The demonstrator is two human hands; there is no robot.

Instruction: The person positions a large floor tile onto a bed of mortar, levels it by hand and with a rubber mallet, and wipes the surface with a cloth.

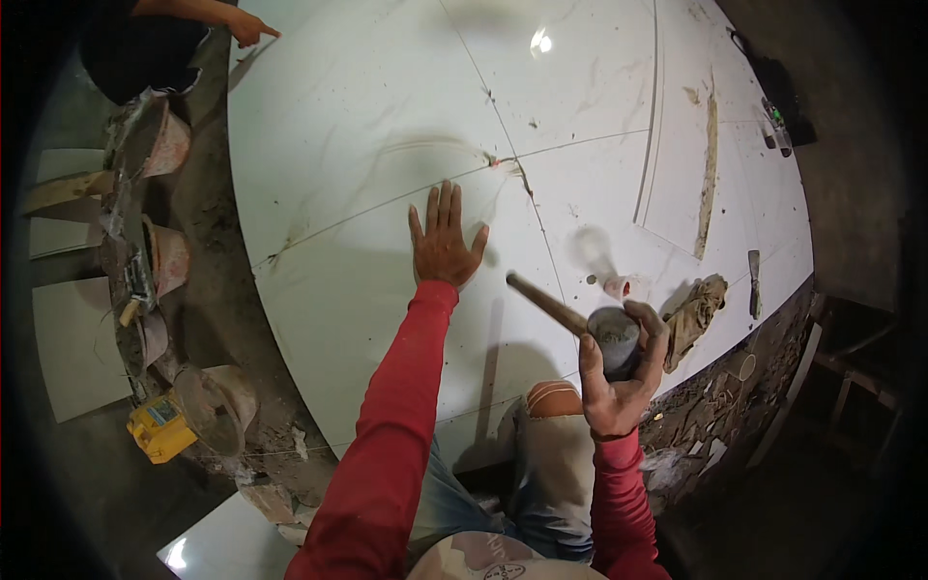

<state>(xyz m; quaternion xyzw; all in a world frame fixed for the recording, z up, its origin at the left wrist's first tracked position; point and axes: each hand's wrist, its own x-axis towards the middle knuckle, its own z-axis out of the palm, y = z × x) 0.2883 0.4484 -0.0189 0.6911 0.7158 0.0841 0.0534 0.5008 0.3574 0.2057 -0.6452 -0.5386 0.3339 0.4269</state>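
My left hand (445,240) lies flat on a large white floor tile (348,319), fingers spread and pointing away from me, with nothing in it. In my right hand (623,391) is a mallet (547,304), gripped round its dark grey cylindrical head rather than by the handle. The wooden handle slants up and to the left, above the tiles. Thin joint lines cross just beyond my left hand, where a small reddish bit (495,162) sits. Close to the mallet head lies a small white and red round item (617,287).
A crumpled brown rag (696,321) and a flat scraper-like tool (754,284) lie at right. Dirty buckets (170,256) line the left edge, with a yellow box-shaped item (160,428) nearer me. Rubble borders the tiles. Another person's hand (251,29) points at the far left corner.
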